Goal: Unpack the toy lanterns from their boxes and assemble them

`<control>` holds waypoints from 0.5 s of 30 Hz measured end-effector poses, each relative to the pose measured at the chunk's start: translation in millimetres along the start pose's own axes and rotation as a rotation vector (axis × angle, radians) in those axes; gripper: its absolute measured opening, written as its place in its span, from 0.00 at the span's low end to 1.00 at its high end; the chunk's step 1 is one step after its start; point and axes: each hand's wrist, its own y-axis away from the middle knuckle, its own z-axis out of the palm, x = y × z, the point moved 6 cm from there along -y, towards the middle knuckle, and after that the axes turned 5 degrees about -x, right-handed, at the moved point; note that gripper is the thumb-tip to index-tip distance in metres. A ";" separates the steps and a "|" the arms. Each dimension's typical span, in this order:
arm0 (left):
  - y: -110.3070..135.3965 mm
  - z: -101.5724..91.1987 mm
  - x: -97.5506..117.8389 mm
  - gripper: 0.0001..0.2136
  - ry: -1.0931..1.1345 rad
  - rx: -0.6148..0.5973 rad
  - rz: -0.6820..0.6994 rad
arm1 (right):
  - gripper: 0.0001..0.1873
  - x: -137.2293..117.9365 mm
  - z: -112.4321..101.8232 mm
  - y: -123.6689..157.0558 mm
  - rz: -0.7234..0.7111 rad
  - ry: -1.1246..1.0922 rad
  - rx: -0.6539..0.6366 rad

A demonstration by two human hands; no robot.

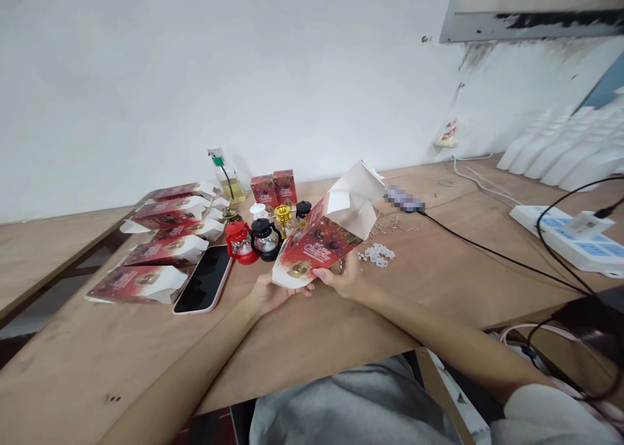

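Head view: in the centre of the frame I see a red Christmas box (316, 245), held tilted, its white flaps (359, 188) open toward the upper right. The left hand (271, 294) curls under its lower end; the right hand (348, 279) closes around its side, thumb on the printed face. Left of centre, beyond a black-screened phone (205, 279), lie more red boxes (134, 284).

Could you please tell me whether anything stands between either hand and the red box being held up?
Nothing visible does: the left hand touches the lower end of the red box, and the right hand has its thumb on the printed face. The red lantern stands off to the left, not between them.
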 end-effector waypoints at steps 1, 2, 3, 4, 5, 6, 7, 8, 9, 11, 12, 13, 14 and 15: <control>-0.5 -0.4 -0.5 0.21 0.001 0.001 -0.007 | 0.27 -1.9 0.1 -0.4 -0.009 -0.007 -0.005; -0.9 -1.2 -0.9 0.20 0.000 0.008 -0.012 | 0.27 -3.9 -0.1 -0.9 -0.023 -0.011 -0.009; -1.2 -2.7 -1.1 0.19 -0.008 0.028 -0.009 | 0.28 -5.6 -0.3 -1.3 -0.037 -0.012 -0.013; -1.3 -5.0 -1.0 0.17 -0.022 0.063 -0.001 | 0.29 -6.8 -0.6 -1.6 -0.051 -0.008 -0.016; -1.2 -7.7 -0.9 0.16 -0.040 0.108 0.011 | 0.30 -7.4 -1.3 -1.7 -0.064 0.001 -0.012; -0.9 -10.3 -0.8 0.15 -0.058 0.154 0.023 | 0.31 -7.5 -2.0 -1.7 -0.074 0.015 -0.008; -0.4 -12.6 -1.0 0.15 -0.076 0.197 0.032 | 0.33 -7.4 -2.7 -1.5 -0.084 0.030 -0.001; 0.0 -14.5 -1.3 0.15 -0.094 0.236 0.037 | 0.33 -7.2 -3.1 -1.4 -0.094 0.042 -0.002; 0.3 -15.9 -1.8 0.16 -0.112 0.268 0.037 | 0.34 -7.1 -3.1 -1.3 -0.104 0.050 -0.007; 0.9 -18.0 -1.9 0.19 -0.156 0.335 0.040 | 0.34 -8.2 -3.1 -1.5 -0.133 0.056 -0.022; 1.3 -18.6 -1.3 0.20 -0.178 0.369 0.045 | 0.33 -9.0 -3.1 -1.8 -0.145 0.057 -0.028; 1.4 -18.5 -0.5 0.20 -0.194 0.393 0.051 | 0.33 -9.9 -3.4 -2.3 -0.154 0.059 -0.030; 1.4 -17.5 0.4 0.21 -0.201 0.406 0.060 | 0.32 -10.7 -3.8 -2.8 -0.157 0.064 -0.028; 1.1 -15.9 1.2 0.20 -0.202 0.410 0.068 | 0.31 -11.6 -4.4 -3.3 -0.158 0.069 -0.021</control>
